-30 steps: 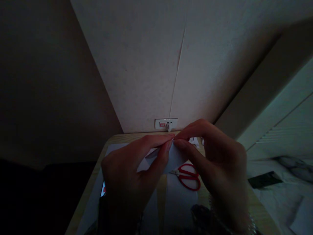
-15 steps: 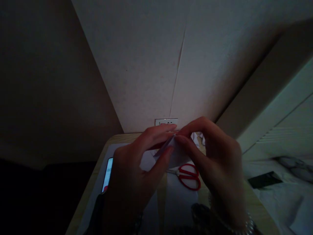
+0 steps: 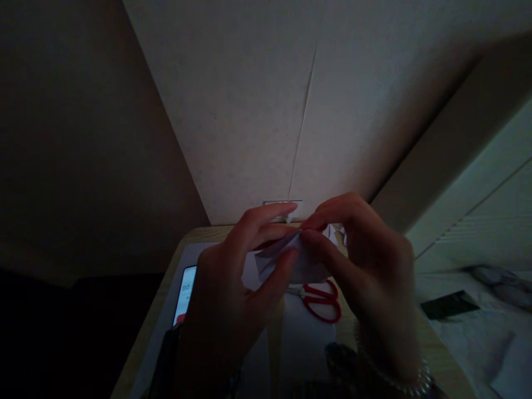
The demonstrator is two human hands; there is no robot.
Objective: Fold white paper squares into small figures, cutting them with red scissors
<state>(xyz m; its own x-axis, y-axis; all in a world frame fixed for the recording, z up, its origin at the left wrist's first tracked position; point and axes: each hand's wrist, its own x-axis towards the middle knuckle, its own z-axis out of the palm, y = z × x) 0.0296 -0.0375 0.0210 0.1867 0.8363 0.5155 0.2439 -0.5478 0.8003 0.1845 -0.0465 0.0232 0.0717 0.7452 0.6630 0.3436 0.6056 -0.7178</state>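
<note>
A small folded piece of white paper (image 3: 310, 267) is held up between both hands above a wooden table. My left hand (image 3: 245, 266) has its thumb on the near face of the paper, its other fingers behind and partly hidden. At the paper's top edge, the thumb and forefinger of my right hand (image 3: 361, 249) pinch it. Just below the paper lie red-handled scissors (image 3: 322, 301), their blades partly covered by the paper and the left hand.
A lit phone (image 3: 185, 293) lies on white paper at the left of the table (image 3: 436, 354). More paper sheets (image 3: 307, 343) lie in front, and paper scraps (image 3: 332, 235) behind. A wall with a socket plate (image 3: 299, 208) stands at the back. White fabric (image 3: 465, 343) is at the right.
The paper has tilted and opened out a little, showing more of its left part. My left forefinger has lifted slightly; the right hand keeps its pinch.
</note>
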